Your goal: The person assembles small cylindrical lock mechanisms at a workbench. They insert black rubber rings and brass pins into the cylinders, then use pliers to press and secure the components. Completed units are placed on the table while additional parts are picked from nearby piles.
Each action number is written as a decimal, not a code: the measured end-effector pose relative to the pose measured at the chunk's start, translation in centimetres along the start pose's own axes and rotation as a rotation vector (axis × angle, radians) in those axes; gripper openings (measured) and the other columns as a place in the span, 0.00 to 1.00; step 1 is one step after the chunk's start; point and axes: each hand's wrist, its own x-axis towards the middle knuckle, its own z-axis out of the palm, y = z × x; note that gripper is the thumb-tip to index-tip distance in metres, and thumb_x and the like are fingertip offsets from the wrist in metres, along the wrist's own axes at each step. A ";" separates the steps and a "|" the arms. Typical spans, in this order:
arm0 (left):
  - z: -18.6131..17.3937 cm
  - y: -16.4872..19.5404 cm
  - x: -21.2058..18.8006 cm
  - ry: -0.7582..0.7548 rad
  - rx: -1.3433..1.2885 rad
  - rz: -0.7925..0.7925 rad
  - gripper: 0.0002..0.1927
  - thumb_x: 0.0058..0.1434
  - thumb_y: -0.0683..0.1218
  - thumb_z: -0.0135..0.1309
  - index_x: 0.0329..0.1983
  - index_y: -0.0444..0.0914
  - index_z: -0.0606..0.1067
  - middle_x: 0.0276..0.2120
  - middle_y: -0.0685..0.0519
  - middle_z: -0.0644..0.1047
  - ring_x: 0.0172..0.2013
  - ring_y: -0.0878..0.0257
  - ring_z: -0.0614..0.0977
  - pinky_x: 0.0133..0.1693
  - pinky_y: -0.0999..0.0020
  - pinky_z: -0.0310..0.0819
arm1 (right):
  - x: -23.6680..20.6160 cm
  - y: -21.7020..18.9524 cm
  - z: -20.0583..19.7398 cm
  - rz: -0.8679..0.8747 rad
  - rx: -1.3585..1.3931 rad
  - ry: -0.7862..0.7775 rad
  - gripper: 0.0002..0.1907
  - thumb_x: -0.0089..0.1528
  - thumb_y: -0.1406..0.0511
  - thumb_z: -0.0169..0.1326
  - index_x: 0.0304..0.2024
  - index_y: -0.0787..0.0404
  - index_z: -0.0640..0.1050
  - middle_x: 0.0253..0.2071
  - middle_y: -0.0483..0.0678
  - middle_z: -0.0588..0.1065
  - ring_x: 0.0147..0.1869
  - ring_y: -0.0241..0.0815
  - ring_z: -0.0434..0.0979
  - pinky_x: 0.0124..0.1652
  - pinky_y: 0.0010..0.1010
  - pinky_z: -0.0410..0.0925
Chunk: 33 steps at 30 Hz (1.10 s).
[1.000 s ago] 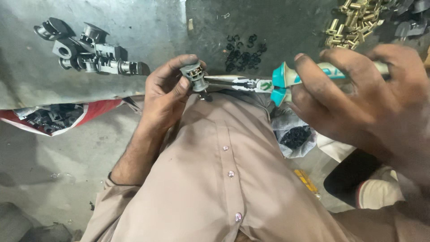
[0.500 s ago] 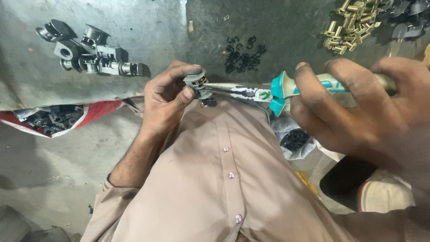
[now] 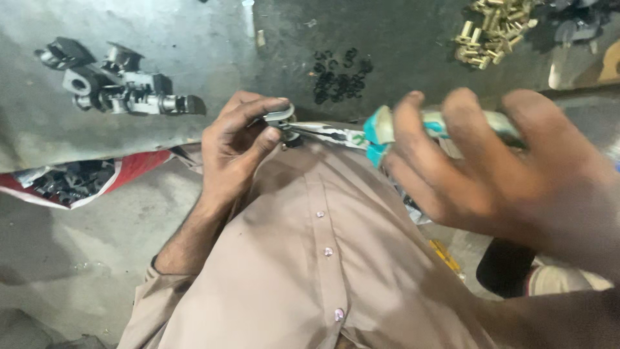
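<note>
Pinching a small metal part (image 3: 279, 117), the left hand (image 3: 236, 152) could drop it if the pliers (image 3: 336, 134) twist; the right hand (image 3: 491, 174) clasps their handles.

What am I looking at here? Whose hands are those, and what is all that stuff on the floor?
The camera sits on a person's head and looks down, so you see their own beige shirt and two hands. The left hand pinches a small metal part. The right hand, blurry, grips pliers with teal handles whose tip meets that part. On the grey surface lie grey metal pieces, little black rings and brass fittings.
</note>
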 end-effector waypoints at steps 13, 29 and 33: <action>0.9 -0.5 1.1 0.134 0.082 0.027 0.15 0.69 0.37 0.58 0.59 0.32 0.76 0.52 0.53 0.71 0.54 0.64 0.77 0.56 0.70 0.78 | 1.8 1.6 1.3 0.058 -0.099 0.064 0.09 0.62 0.57 0.53 0.38 0.53 0.79 0.45 0.39 0.74 0.46 0.35 0.74 0.39 0.24 0.66; 0.0 -2.0 1.0 0.229 0.297 -0.028 0.15 0.71 0.41 0.53 0.59 0.34 0.76 0.55 0.52 0.72 0.55 0.64 0.77 0.58 0.70 0.78 | 1.0 -0.3 7.1 0.242 0.291 0.192 0.12 0.60 0.54 0.58 0.36 0.52 0.82 0.47 0.43 0.78 0.45 0.39 0.79 0.38 0.29 0.68; -3.4 -2.9 1.5 0.297 0.128 0.168 0.15 0.75 0.41 0.55 0.62 0.33 0.74 0.55 0.47 0.77 0.53 0.63 0.79 0.58 0.69 0.75 | -1.9 -1.8 10.0 0.613 0.585 0.207 0.13 0.61 0.59 0.64 0.42 0.60 0.82 0.50 0.49 0.77 0.49 0.48 0.78 0.43 0.37 0.70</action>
